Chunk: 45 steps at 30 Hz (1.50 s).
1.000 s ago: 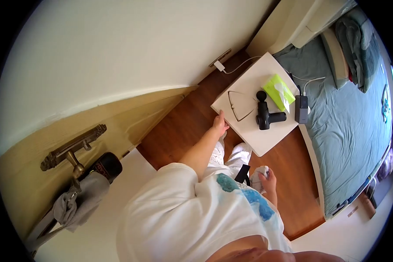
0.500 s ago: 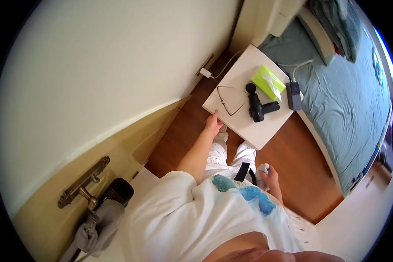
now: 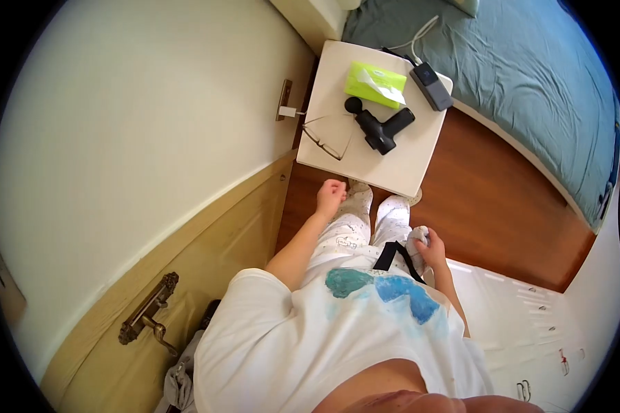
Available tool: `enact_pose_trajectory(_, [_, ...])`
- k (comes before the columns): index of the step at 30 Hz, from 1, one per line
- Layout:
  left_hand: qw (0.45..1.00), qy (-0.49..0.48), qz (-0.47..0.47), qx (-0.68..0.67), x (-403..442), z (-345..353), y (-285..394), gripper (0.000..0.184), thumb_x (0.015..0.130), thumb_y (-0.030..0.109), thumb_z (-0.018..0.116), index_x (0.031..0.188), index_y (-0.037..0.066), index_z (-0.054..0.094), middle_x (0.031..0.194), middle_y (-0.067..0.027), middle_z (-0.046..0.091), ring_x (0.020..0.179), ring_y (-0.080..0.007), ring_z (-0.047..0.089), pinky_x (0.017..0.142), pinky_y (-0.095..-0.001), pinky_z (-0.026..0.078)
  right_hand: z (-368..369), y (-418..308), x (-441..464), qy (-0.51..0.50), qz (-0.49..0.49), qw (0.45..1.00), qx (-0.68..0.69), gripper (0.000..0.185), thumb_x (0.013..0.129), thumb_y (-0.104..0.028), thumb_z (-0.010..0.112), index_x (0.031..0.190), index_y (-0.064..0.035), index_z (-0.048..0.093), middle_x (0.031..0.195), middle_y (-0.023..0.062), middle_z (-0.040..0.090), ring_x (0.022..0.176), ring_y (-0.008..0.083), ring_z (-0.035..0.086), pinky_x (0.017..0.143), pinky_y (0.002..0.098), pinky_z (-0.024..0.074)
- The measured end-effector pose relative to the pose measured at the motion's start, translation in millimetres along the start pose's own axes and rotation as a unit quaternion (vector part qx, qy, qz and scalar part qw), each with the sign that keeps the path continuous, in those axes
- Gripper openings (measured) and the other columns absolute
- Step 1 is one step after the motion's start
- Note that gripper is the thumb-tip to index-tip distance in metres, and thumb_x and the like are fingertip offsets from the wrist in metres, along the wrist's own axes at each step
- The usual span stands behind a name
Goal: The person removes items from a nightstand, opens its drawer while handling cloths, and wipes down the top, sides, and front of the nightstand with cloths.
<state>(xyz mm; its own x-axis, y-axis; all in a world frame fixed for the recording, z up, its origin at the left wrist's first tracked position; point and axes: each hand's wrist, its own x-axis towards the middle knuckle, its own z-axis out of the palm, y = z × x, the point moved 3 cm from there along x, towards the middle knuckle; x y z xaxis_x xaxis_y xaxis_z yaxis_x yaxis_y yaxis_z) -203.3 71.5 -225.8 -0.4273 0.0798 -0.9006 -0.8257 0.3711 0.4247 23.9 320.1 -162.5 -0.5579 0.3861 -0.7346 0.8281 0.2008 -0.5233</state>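
Note:
My left hand (image 3: 331, 197) hangs just below the near edge of the white bedside table (image 3: 386, 168), apart from it, with its fingers curled; nothing shows in them. On my other side, my right hand (image 3: 431, 248) is wrapped round a crumpled light grey cloth (image 3: 418, 238), near a black strap (image 3: 387, 257) at my waist. The tabletop bears glasses (image 3: 327, 146), a black massage gun (image 3: 379, 129), a green tissue pack (image 3: 373, 82) and a dark grey power bank (image 3: 431, 87) with a white cable.
A bed (image 3: 530, 89) with a blue-green sheet stands at the right. On the left is a yellowish door (image 3: 213, 241) with a brass handle (image 3: 148, 316). A white plug (image 3: 287, 111) sits in the wall socket beside the table. Brown wooden floor (image 3: 492, 199) lies below the bed.
My left hand has come off the table's corner and its fingers have curled. The view has turned, so the table appears higher and further left. My right hand still holds the cloth.

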Motion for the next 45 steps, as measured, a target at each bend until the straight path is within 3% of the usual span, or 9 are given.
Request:
enact_pose_trajectory(6, [0.748, 0.042, 0.559, 0.355, -33.8, 86.7, 99.3, 0.050, 0.070, 0.006, 0.064, 0.118, 0.004, 0.048, 0.117, -0.0165, 0.049, 0.111, -0.0354, 0.044, 0.094, -0.0386, 0.038, -5.9, 48.0, -10.2, 0.028, 0.058, 0.994, 0.084, 0.049, 0.071, -0.021, 0.066, 0.114, -0.0011, 0.054, 0.103, 0.0137, 0.062, 0.094, 0.0237, 0.059, 0.083, 0.0325, 0.0462])
enact_pose_trajectory(11, [0.620, 0.091, 0.501, 0.597, 17.3, 129.1, 131.0, 0.076, 0.068, 0.006, 0.066, 0.134, 0.018, 0.031, 0.134, -0.0161, 0.031, 0.127, -0.0365, 0.027, 0.099, -0.0526, 0.028, -11.3, 50.0, 5.3, 0.067, 0.026, 0.991, 0.111, 0.048, 0.071, -0.021, 0.067, 0.113, -0.0006, 0.054, 0.102, 0.0119, 0.062, 0.094, 0.0204, 0.059, 0.083, 0.0311, 0.0453])
enact_pose_trajectory(18, [0.632, 0.071, 0.479, 0.605, 4.0, 134.5, 117.5, 0.059, 0.079, 0.003, 0.050, 0.132, 0.024, 0.036, 0.134, -0.0179, 0.031, 0.128, -0.0362, 0.027, 0.098, -0.0579, 0.026, -51.3, -20.6, 64.3, 0.150, -0.094, 0.959, 0.223, 0.042, 0.071, -0.011, 0.064, 0.111, -0.0037, 0.052, 0.101, 0.0108, 0.061, 0.093, 0.0212, 0.058, 0.082, 0.0319, 0.0454])
enact_pose_trajectory(25, [0.670, 0.017, 0.462, 0.581, -6.5, 126.5, 101.0, 0.087, 0.065, 0.002, 0.069, 0.138, 0.015, 0.023, 0.139, -0.0147, 0.027, 0.131, -0.0340, 0.022, 0.104, -0.0532, 0.022, -79.1, -122.1, 132.3, 0.304, -0.340, 0.879, 0.141, 0.049, 0.060, 0.005, 0.064, 0.106, -0.0062, 0.051, 0.113, 0.0144, 0.051, 0.108, 0.0323, 0.048, 0.091, 0.0359, 0.0400])
enact_pose_trajectory(28, [0.683, 0.008, 0.464, 0.564, -3.2, 124.6, 101.2, 0.087, 0.065, 0.002, 0.069, 0.138, 0.009, 0.022, 0.140, -0.0135, 0.026, 0.133, -0.0320, 0.021, 0.105, -0.0520, 0.020, -67.1, -136.5, 161.1, 0.242, -0.357, 0.902, 0.032, 0.051, 0.056, 0.010, 0.061, 0.103, -0.0070, 0.051, 0.115, 0.0137, 0.049, 0.111, 0.0338, 0.045, 0.093, 0.0382, 0.0379])
enact_pose_trajectory(33, [0.686, -0.004, 0.460, 0.563, -2.1, 123.0, 101.8, 0.087, 0.065, 0.002, 0.069, 0.137, 0.006, 0.021, 0.141, -0.0132, 0.025, 0.133, -0.0311, 0.020, 0.106, -0.0509, 0.019, -11.1, -92.1, 137.8, 0.177, -0.332, 0.920, -0.113, 0.022, 0.070, 0.003, 0.050, 0.090, -0.0065, 0.055, 0.113, 0.0095, 0.052, 0.110, 0.0314, 0.045, 0.092, 0.0394, 0.0385])
enact_pose_trajectory(40, [0.675, 0.009, 0.437, 0.594, -4.3, 124.4, 105.0, 0.087, 0.065, 0.010, 0.073, 0.136, 0.007, 0.023, 0.140, -0.0143, 0.025, 0.133, -0.0323, 0.020, 0.105, -0.0505, 0.022, -14.2, -66.7, 85.9, -0.011, -0.242, 0.967, -0.085, 0.041, 0.060, 0.012, 0.054, 0.096, -0.0075, 0.057, 0.112, 0.0104, 0.054, 0.109, 0.0301, 0.048, 0.091, 0.0360, 0.0409])
enact_pose_trajectory(42, [0.678, -0.003, 0.420, 0.603, -13.8, 129.4, 114.4, 0.087, 0.066, 0.015, 0.074, 0.136, 0.006, 0.023, 0.140, -0.0156, 0.024, 0.133, -0.0327, 0.019, 0.105, -0.0503, 0.022, -27.6, -42.1, 78.9, 0.035, -0.109, 0.980, 0.161, 0.045, 0.061, 0.012, 0.058, 0.102, -0.0068, 0.057, 0.107, 0.0094, 0.058, 0.101, 0.0242, 0.055, 0.086, 0.0322, 0.0444])
enact_pose_trajectory(45, [0.672, 0.022, 0.426, 0.606, -27.3, 140.7, 130.4, 0.085, 0.069, 0.023, 0.073, 0.135, 0.005, 0.023, 0.138, -0.0189, 0.024, 0.131, -0.0338, 0.021, 0.103, -0.0498, 0.026, -55.8, -19.3, 69.5, 0.135, -0.060, 0.947, 0.286, 0.047, 0.066, 0.008, 0.063, 0.109, -0.0059, 0.055, 0.098, 0.0053, 0.060, 0.093, 0.0165, 0.057, 0.081, 0.0275, 0.0461])
